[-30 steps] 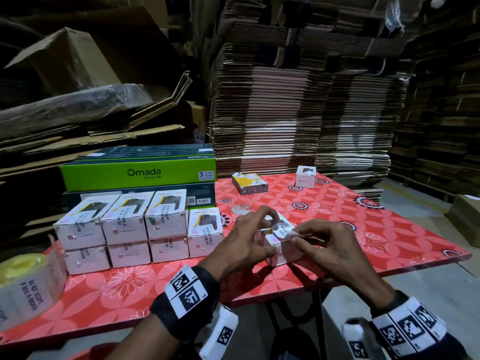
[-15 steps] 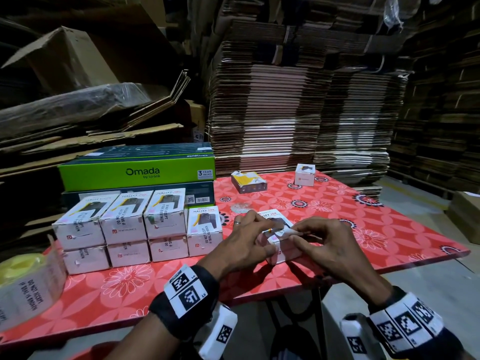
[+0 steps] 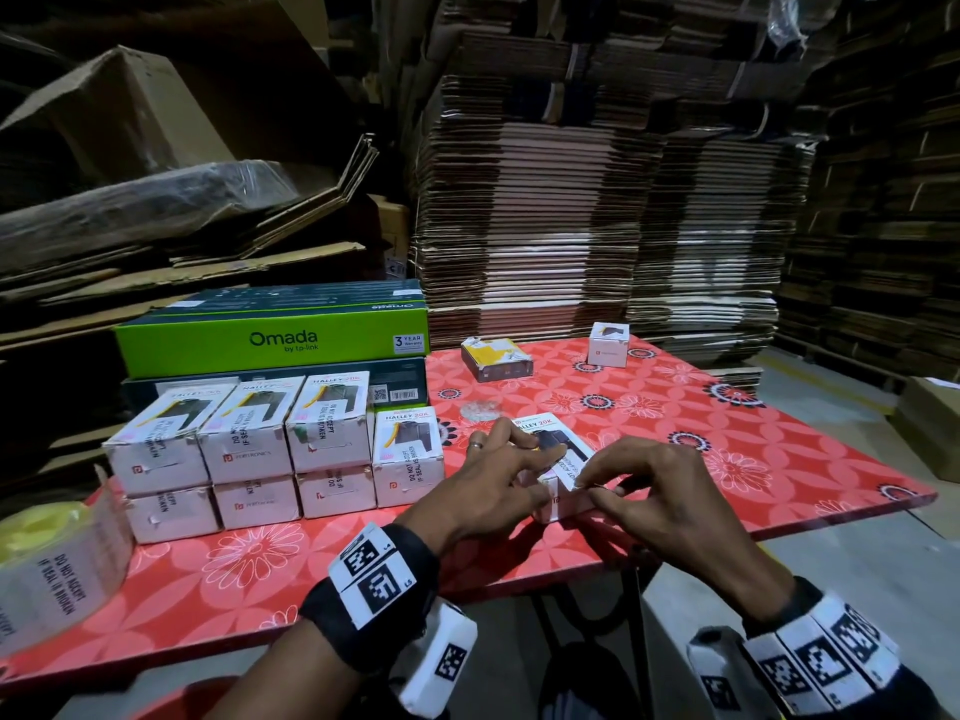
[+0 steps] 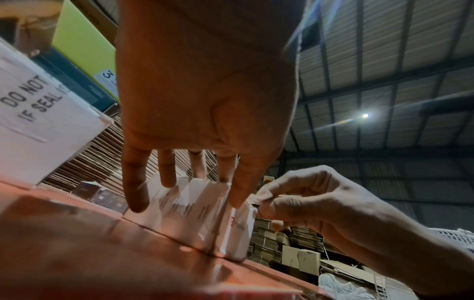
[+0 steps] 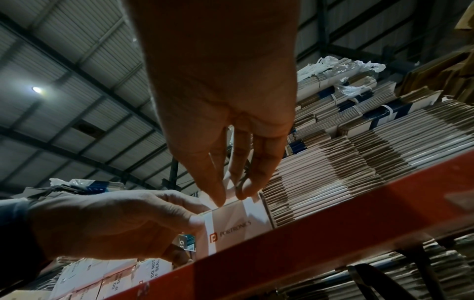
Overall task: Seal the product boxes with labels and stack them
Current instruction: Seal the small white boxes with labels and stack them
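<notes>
A white product box (image 3: 550,439) lies on the red flowered table (image 3: 727,459), near its front edge. My left hand (image 3: 498,475) holds it, fingers spread over the top and thumb on the near end (image 4: 189,215). My right hand (image 3: 613,478) pinches a white seal label (image 3: 569,467) at the box's top front edge. The right wrist view shows those fingertips (image 5: 218,196) on the label strip (image 5: 247,205), which runs down the box's end face (image 5: 236,229). Several sealed boxes (image 3: 249,459) stand stacked two high at the left.
A roll of seal labels (image 3: 57,563) sits at the table's left front corner. A green Omada carton (image 3: 270,337) lies on a dark one behind the stack. Two more small boxes (image 3: 496,358) (image 3: 608,345) stand at the far side. Flattened cardboard piles (image 3: 571,200) surround the table.
The box has come down from a slight tilt to lie flat on the table. My right fingers have moved the label toward the box's front edge. My left hand keeps its hold.
</notes>
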